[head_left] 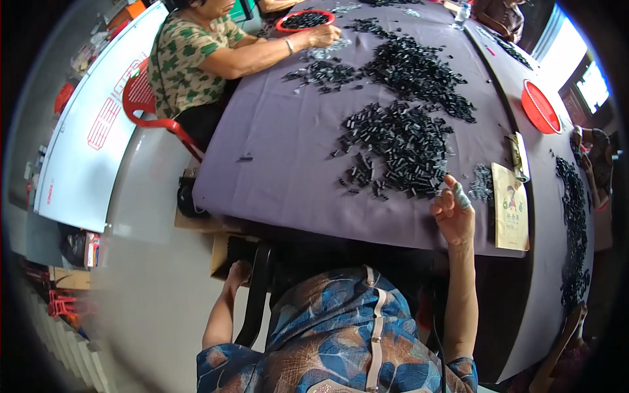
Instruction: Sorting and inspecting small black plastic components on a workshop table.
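My right hand is raised at the near edge of a pile of small black pieces on the table. Its fingers are curled, with one fingertip stretched toward the pieces and a grey-green wrap on one digit. Whatever may be pinched in it is too small to make out. A small patch of clear pieces lies just right of this hand. My left hand hangs low beside the black chair arm, close to a cardboard box under the table; its fingers do not show clearly.
A booklet and a clipboard lie right of my right hand. More black pieces spread farther back. At the far left, a co-worker's hand reaches over pieces near a red basket. Another red basket stands at right.
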A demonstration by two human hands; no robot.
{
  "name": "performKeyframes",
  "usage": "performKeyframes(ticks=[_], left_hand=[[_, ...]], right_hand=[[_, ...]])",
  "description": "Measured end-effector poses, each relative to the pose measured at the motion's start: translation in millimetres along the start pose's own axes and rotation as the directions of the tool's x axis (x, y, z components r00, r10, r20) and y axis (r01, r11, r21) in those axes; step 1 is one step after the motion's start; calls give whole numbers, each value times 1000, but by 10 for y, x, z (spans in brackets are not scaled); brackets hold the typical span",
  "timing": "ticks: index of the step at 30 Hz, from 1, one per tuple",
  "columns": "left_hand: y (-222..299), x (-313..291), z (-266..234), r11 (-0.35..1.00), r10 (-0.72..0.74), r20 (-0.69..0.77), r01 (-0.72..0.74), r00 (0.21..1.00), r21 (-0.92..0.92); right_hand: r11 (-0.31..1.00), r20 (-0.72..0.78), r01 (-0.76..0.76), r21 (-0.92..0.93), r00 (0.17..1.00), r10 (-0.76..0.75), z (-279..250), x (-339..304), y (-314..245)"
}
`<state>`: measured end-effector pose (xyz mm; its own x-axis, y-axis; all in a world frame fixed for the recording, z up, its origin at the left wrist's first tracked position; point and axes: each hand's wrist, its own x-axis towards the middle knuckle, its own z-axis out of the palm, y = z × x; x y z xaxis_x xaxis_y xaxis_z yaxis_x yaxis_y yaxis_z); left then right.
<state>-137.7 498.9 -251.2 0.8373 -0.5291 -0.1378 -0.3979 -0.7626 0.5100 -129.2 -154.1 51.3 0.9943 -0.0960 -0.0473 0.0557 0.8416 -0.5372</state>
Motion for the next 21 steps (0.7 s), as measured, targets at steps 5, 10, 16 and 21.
performKeyframes(ticks=[5, 10, 16, 21], left_hand=[[826, 627, -559, 604, -719, 281, 771, 636, -202], [761, 486, -607, 364, -779, 235, 725, 581, -584], [535, 394, -464, 171, -740, 279, 572, 613, -802], [582, 477, -473, 118, -766, 282, 558, 577, -821]], right_hand=[[998, -9, 56, 20, 998, -56, -52, -114, -89], [999, 8, 50, 6, 999, -50, -102, -65, -49], [999, 40, 53, -14, 998, -52, -97, -65, -18], [998, 12, 64, 0, 998, -64, -102, -98, -13]])
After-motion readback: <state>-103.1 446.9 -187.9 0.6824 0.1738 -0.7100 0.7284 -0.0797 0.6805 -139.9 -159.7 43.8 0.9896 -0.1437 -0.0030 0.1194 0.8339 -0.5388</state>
